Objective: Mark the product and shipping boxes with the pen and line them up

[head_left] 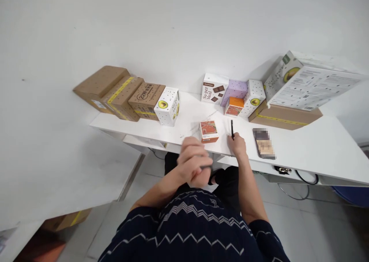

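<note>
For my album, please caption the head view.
Right hand holds a slim black item beside an orange box; left hand blurred.

The white bench (188,100) carries a small orange box (209,129) near its front edge. From there, brown cartons (122,96) stand toward ten o'clock, a chocolate-print box (213,88) at twelve, an avocado-print box (253,96) at two; a phone (264,144) lies at three.

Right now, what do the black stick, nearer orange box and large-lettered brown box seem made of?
Black stick: perhaps smooth plastic, by its even dark look; metal possible.
Nearer orange box: likely thin printed card, flat faces and straight edges; gloss unclear.
Large-lettered brown box: probably matte cardboard, dull brown faces.
</note>
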`<state>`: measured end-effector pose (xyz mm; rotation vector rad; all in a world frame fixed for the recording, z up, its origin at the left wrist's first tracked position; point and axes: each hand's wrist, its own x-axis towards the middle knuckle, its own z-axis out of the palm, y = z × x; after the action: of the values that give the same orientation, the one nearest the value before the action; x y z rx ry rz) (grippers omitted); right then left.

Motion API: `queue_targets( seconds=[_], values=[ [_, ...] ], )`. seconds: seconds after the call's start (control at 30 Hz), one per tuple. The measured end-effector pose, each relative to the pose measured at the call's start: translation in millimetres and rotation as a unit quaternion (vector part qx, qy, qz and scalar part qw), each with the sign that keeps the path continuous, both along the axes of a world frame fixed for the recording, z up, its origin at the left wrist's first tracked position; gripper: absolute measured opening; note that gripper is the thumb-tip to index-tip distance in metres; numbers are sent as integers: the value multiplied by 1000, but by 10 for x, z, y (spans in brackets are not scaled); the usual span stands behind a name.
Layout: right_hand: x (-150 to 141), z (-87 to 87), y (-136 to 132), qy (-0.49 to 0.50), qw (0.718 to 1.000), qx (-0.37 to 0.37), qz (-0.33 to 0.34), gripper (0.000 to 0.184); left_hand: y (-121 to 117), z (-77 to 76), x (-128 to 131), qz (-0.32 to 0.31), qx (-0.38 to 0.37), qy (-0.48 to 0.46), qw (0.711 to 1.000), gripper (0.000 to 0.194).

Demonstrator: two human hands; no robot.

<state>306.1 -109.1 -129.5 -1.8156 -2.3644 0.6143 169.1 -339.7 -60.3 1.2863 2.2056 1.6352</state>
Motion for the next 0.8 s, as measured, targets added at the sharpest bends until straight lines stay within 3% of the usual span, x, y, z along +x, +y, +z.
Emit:
queue_targets(
  seconds=[0.07,0.1,0.23,0.37,0.47,0.53,0.67,0.8],
  values=[
    [4,-11,-31,-17,1000,-3,-11,33,302,-106,-8,-152,-13,120,981,13],
    [3,-14,-48,-17,1000,0,-16,34,448,-184,-24,-177,-9,165,970,15],
    [34,-19,-86,12,999,27,-28,35,835,-553,-116,-133,55,283,948,16],
    [227,-35,-35,53,995,64,-62,35,923,-799,-153,-95,42,335,937,29],
    [491,-75,71,35,975,165,-143,41,928,-885,-149,-90,26,343,934,35],
    [674,-115,158,-2,960,197,-198,54,933,-923,-144,-90,16,342,935,39],
    [918,-183,302,-51,961,149,-230,79,947,-984,-138,-83,17,355,931,43],
    [968,-142,336,-65,970,123,-202,66,942,-1007,-128,-79,15,361,929,46]
  ],
)
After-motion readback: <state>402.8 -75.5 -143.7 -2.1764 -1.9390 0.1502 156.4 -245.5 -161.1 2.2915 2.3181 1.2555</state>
